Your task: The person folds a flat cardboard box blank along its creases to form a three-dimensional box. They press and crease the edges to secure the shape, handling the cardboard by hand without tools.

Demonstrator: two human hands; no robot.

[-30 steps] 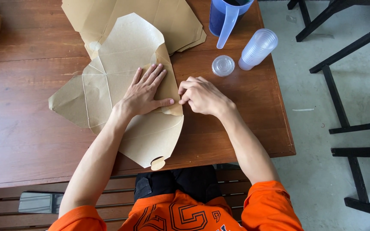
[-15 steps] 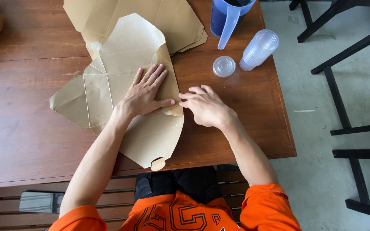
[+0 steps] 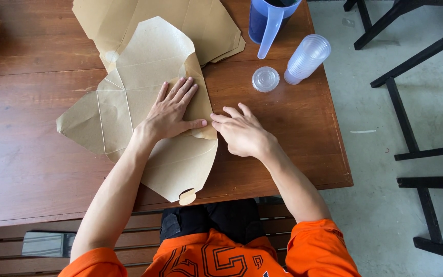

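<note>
Hands at work on a flat brown paper box blank (image 3: 144, 118) lying on a wooden table (image 3: 32, 169): the left hand (image 3: 173, 110) presses open-palmed on a folded flap, the right hand (image 3: 242, 133), fingers loosely extended, touches the flap's edge beside it.

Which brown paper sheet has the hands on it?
The unfolded sheet nearest the person, under the left hand and touched by the right hand; the stack behind lies untouched.
</note>
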